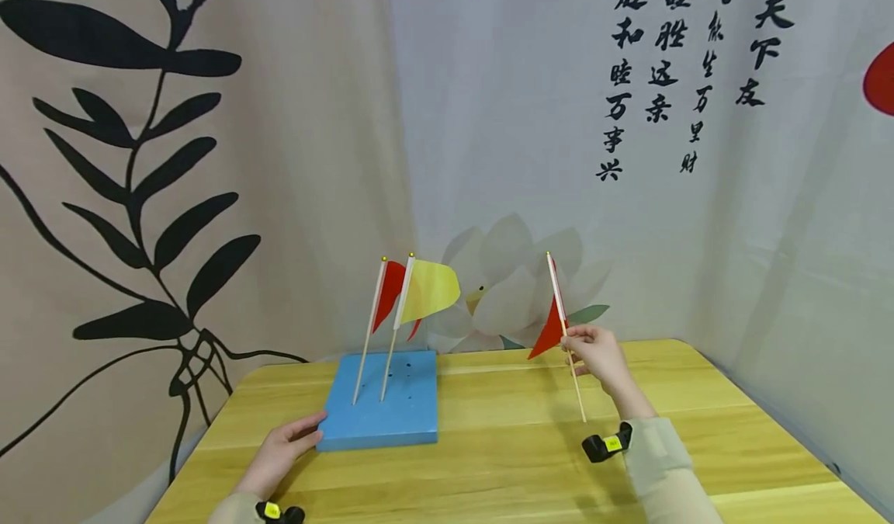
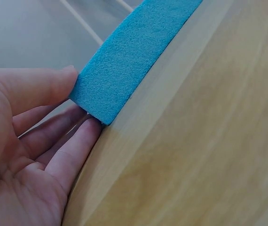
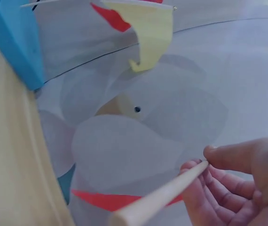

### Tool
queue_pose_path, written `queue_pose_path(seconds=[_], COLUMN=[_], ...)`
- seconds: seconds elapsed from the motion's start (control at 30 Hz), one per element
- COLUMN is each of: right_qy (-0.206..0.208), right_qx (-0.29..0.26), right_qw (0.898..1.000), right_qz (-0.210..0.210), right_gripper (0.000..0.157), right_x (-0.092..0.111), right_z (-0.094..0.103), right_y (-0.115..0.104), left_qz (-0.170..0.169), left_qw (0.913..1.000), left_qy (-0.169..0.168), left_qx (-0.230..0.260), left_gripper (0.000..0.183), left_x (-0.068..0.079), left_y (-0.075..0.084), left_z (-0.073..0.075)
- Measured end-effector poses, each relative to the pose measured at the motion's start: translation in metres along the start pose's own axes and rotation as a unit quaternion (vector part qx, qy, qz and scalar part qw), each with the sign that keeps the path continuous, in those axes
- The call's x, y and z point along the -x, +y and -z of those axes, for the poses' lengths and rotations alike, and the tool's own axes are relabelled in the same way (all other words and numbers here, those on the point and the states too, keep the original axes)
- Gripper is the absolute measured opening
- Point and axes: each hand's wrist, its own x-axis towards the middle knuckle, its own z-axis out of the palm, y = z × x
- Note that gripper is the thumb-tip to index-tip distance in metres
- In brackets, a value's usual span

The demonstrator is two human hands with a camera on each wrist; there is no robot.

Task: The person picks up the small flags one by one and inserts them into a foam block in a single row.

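A blue foam block [image 1: 412, 423] with small holes in its top lies on the table, left of centre. My left hand [image 1: 282, 446] touches its near left corner; the left wrist view shows nearly straight fingers against the foam [image 2: 134, 56]. A red flag [image 1: 387, 295] and a yellow flag [image 1: 429, 291] stand in the block on thin sticks, leaning slightly right. To the right, my right hand [image 1: 594, 349] pinches the stick of another red flag [image 1: 549, 335] between thumb and fingers. This stick [image 3: 167, 195] tilts, its bare lower end pointing down towards the table.
The wooden table [image 1: 517, 477] has rounded far corners. Behind it hangs a pale curtain [image 1: 489, 120] printed with dark leaves, a lotus and black characters. Each wrist carries a small black camera, such as the right one [image 1: 606, 442].
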Motion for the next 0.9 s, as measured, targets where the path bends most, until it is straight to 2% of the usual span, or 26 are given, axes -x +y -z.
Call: queue_pose_path(seconds=[0.2, 0.4, 0.63, 0.9], right_qy=[0.004, 0.016, 0.014, 0.009], right_qx=[-0.015, -0.038, -0.086, -0.159], right_qw=[1.000, 0.999, 0.996, 0.986], right_qz=[0.011, 0.020, 0.031, 0.052], right_gripper=[0.031, 0.026, 0.019, 0.017], right_x=[-0.004, -0.005, -0.004, -0.002], right_z=[-0.003, -0.024, -0.071, -0.131], right_y=[-0.019, -0.025, -0.023, -0.027], left_qz=[-0.001, 0.002, 0.004, -0.005], left_qw=[1.0000, 1.0000, 0.9999, 0.9999], left_qy=[-0.001, 0.000, 0.007, 0.011], left_qx=[0.009, 0.010, 0.014, 0.010], left_gripper=[0.052, 0.052, 0.052, 0.049], left_x=[0.000, 0.001, 0.000, 0.003], left_y=[0.000, 0.002, -0.001, 0.000], left_z=[0.000, -0.001, 0.000, -0.001])
